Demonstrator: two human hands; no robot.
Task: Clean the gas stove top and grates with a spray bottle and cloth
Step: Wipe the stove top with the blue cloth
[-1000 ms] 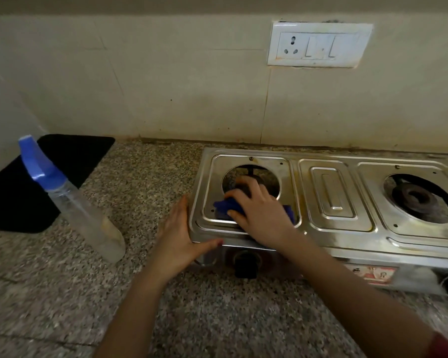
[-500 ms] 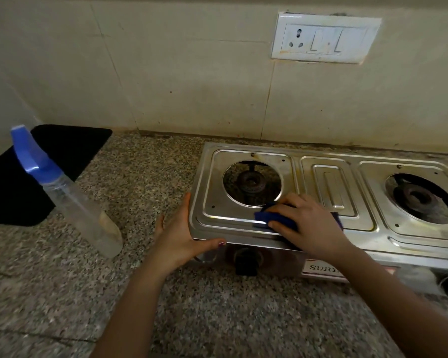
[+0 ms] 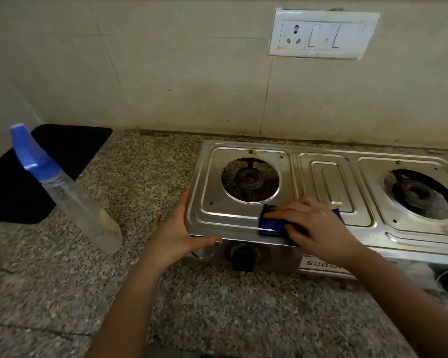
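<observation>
**Wiping along the stove's front edge**

The right hand (image 3: pixel 318 228) lies flat, fingers stretched out, pressing the blue cloth (image 3: pixel 269 223) onto the stove (image 3: pixel 217 177) top, on the front strip just below the left burner (image 3: pixel 250 180). The left hand (image 3: pixel 176 233) is spread wide against the stove's left front corner, bracing it. The spray bottle (image 3: pixel 73 197) stands on the table (image 3: pixel 145 171), well to the left. This looks like the wiping step. Next, I'd say, a firm sweep rightward. No grates in sight.
</observation>
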